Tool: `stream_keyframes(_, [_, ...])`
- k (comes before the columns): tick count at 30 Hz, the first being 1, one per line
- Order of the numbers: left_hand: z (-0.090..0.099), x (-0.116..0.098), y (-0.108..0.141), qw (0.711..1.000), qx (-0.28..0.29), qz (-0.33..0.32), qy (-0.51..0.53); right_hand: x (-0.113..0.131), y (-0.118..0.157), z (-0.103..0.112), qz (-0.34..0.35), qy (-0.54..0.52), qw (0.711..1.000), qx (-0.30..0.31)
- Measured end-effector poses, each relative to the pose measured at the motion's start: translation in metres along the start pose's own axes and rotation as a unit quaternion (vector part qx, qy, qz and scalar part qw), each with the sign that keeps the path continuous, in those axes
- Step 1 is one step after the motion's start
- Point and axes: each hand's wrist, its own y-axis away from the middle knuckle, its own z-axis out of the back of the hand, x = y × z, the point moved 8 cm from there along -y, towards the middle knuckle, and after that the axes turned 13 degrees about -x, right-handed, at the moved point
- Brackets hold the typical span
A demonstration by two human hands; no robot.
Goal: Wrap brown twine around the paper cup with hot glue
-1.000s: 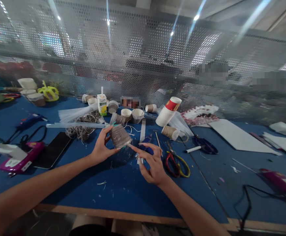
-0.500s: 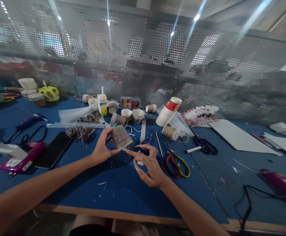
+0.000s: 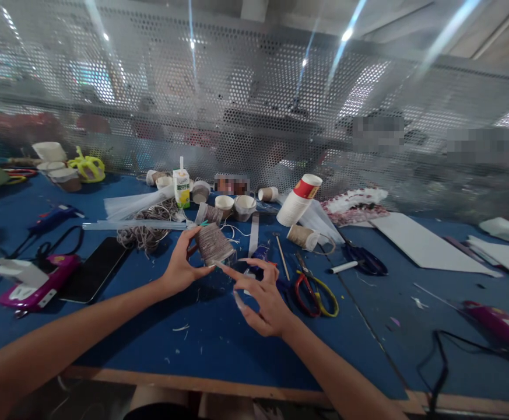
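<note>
A paper cup wrapped in grey-brown yarn (image 3: 214, 244) is tilted in my left hand (image 3: 183, 265), thumb below it and fingers at its upper edge. My right hand (image 3: 263, 300) has its fingers spread, with the index fingertip at the cup's lower rim. A bit of teal shows at the cup's top left. Behind it stands another yarn-wrapped cup (image 3: 208, 214), partly hidden. A loose heap of the same yarn (image 3: 147, 230) lies to the left, with clear glue sticks (image 3: 134, 225) across it. Red-and-yellow scissors (image 3: 313, 291) rest right of my right hand.
A stack of paper cups (image 3: 295, 204), a juice carton (image 3: 182, 188) and small cups (image 3: 244, 205) stand toward the mesh screen. At left are a phone (image 3: 97, 269), a purple power strip (image 3: 39, 286) and a blue glue gun (image 3: 51, 219). White board (image 3: 424, 242) lies right.
The yarn-wrapped cup stays in my left hand, almost unmoved. My right hand has shifted slightly left, its index finger still at the cup's lower rim.
</note>
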Motion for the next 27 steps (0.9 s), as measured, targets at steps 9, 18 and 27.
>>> stream_keyframes(9, [0.001,0.001,0.001,1.0,0.0,-0.003,0.024,-0.001,-0.005,0.0,-0.041,0.017,0.999,0.009])
stream_keyframes(18, [0.001,0.002,0.0,1.0,0.0,-0.008,0.03,-0.012,-0.006,0.003,-0.103,0.033,0.994,-0.002])
stream_keyframes(27, [0.001,0.002,0.001,1.0,0.009,-0.024,0.014,-0.016,-0.005,0.023,-0.102,0.077,0.986,-0.11])
